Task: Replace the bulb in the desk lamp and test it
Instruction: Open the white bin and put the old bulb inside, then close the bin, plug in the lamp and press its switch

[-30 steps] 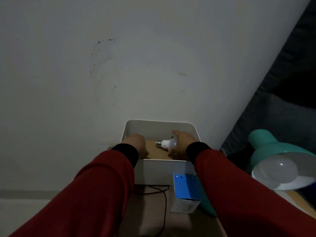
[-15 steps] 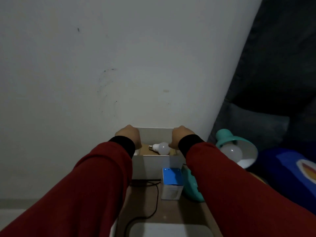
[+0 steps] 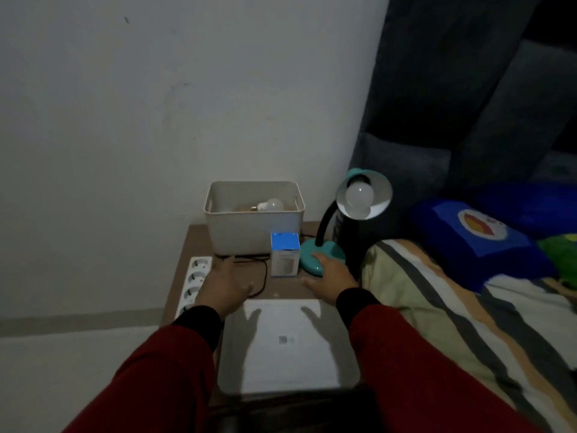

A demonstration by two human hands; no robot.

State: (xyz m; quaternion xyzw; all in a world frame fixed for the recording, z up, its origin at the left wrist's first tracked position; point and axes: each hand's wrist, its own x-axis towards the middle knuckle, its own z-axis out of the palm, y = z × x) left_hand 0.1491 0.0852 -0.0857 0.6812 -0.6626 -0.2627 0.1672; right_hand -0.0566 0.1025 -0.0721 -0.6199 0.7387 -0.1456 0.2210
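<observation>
The teal gooseneck desk lamp (image 3: 349, 220) stands at the right rear of the brown bedside table (image 3: 184, 267), a frosted white bulb (image 3: 359, 195) seated in its shade and unlit. A second white bulb (image 3: 271, 205) lies loose in the off-white plastic bin (image 3: 254, 228) against the wall; half a second ago both your hands were at that bin's rim, beside this bulb, and they have since drawn back toward you empty. By this reading the discarded bulb is put away and the testing step is what remains. Your right hand (image 3: 331, 271) lies palm down, fingers extended and slightly spread, fingertips (image 3: 315, 257) on or just over the lamp's round teal base; actual contact cannot be confirmed. Your left hand (image 3: 223, 284) hovers open, fingers loosely apart, holding nothing, over the black cord (image 3: 263, 270) and just beside the white power strip (image 3: 193, 281). The blue-and-white bulb carton (image 3: 284, 257) stands between bin and lamp base; a flat white box (image 3: 287, 345) lies nearest you
</observation>
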